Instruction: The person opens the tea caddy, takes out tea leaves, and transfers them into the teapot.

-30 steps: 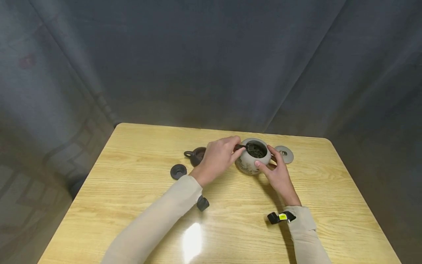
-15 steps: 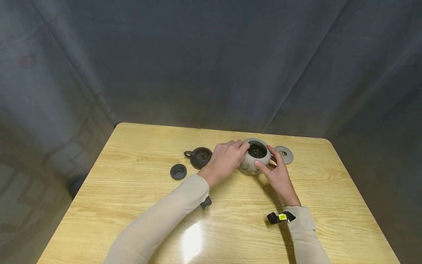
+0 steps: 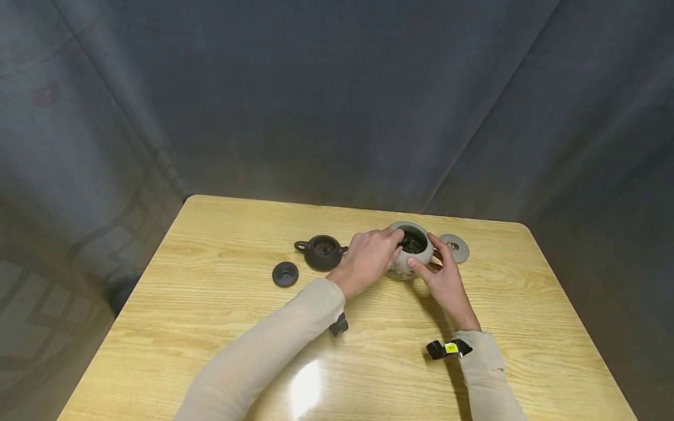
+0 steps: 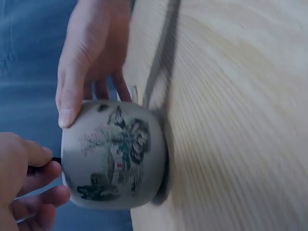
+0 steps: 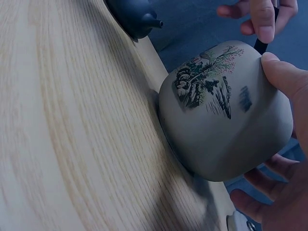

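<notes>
A round grey jar (image 3: 401, 270) with a painted landscape stands on the table, dark tea leaves (image 3: 413, 243) inside it. My right hand (image 3: 447, 286) grips its right side, thumb near the rim and fingers behind. At the jar's mouth, my left hand (image 3: 368, 257) pinches the slim black handle of a scoop (image 5: 260, 46). The scoop's far end is inside the jar, hidden by my hand and the jar wall. In the left wrist view the painted jar wall (image 4: 115, 154) faces the camera, and only a short piece of the handle (image 4: 57, 160) shows.
Left of the jar sits a small dark teapot (image 3: 321, 258) without its lid, with some leaves inside; its spout points toward the jar. A dark round lid (image 3: 285, 273) lies left of it. The jar's pale lid (image 3: 457, 249) lies to the right, behind my right hand.
My left hand has moved right and in toward the jar's mouth, uncovering the teapot. The scoop's head, visible over the leaves earlier, is now hidden. My right hand keeps its grip.
</notes>
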`<state>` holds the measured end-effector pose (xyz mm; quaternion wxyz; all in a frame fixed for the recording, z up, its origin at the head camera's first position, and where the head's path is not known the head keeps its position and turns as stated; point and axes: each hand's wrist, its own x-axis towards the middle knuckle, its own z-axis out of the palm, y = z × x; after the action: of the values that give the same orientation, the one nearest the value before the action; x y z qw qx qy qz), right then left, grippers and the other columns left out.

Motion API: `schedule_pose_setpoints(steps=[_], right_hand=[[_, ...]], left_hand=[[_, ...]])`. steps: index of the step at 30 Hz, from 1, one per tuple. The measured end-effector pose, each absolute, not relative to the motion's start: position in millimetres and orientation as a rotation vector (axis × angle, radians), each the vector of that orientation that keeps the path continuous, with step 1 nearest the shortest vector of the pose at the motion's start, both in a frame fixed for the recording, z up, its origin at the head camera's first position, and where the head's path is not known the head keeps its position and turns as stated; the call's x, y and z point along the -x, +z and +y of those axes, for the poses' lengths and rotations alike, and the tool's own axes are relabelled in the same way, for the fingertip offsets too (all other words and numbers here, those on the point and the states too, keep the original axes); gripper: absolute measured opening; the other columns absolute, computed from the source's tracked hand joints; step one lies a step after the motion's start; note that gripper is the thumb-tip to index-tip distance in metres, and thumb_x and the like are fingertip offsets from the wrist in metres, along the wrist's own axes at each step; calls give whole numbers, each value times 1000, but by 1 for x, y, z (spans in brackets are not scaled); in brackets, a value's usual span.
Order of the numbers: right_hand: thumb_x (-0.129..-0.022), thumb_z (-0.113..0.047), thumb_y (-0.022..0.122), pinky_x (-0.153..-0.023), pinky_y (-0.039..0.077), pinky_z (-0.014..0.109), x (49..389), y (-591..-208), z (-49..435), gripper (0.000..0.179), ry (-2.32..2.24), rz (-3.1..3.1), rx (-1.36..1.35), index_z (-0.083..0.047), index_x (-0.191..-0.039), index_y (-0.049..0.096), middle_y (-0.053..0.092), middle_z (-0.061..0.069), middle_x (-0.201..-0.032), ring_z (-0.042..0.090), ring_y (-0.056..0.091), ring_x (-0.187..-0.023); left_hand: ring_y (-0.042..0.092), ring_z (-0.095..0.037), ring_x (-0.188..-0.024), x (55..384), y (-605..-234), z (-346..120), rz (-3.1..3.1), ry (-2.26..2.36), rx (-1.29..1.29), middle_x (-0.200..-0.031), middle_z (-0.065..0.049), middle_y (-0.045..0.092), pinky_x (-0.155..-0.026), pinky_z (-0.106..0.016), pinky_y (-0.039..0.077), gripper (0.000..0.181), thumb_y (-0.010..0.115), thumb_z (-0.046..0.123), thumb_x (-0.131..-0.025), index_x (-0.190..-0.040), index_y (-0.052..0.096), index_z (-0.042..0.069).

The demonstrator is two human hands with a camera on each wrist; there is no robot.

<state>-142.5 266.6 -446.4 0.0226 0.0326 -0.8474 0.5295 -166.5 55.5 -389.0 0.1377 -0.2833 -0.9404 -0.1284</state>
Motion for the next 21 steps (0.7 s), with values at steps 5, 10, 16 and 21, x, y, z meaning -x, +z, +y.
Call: schedule_pose_setpoints(steps=[5,10,16,21], right_hand=[[-103,-29,73,-121,40,59,143,-446,267,86,1650,-2626,-101,-16,-171,22,26,16,-174,38,36,-155],[-103,-30,73,-121,39,58,142,-446,268,87,1671,-2629,-82,-18,-171,21,25,14,-175,37,35,-156],[-103,-30,74,-122,39,57,142,-446,267,87,1678,-2621,-85,-18,-171,22,24,13,-176,37,35,-157],[-102,-29,74,-122,39,56,142,-446,266,86,1679,-2613,-82,-17,-171,23,26,13,-175,36,36,-155]], left_hand=[[63,-7,-69,168,-389,57,-2834,-719,720,-86,9,70,-60,-29,50,16,66,36,-107,-112,69,21],[58,-5,-66,171,-389,54,-2838,-1099,596,-82,9,69,-61,-25,44,15,72,34,-104,-110,73,21],[61,-8,-66,174,-388,49,-2795,-1465,451,-82,4,71,-57,-23,44,12,77,31,-100,-99,74,20],[73,-27,-72,175,-389,41,-2714,-1817,359,-81,-2,77,-55,-24,48,14,75,28,-102,-93,72,18]])
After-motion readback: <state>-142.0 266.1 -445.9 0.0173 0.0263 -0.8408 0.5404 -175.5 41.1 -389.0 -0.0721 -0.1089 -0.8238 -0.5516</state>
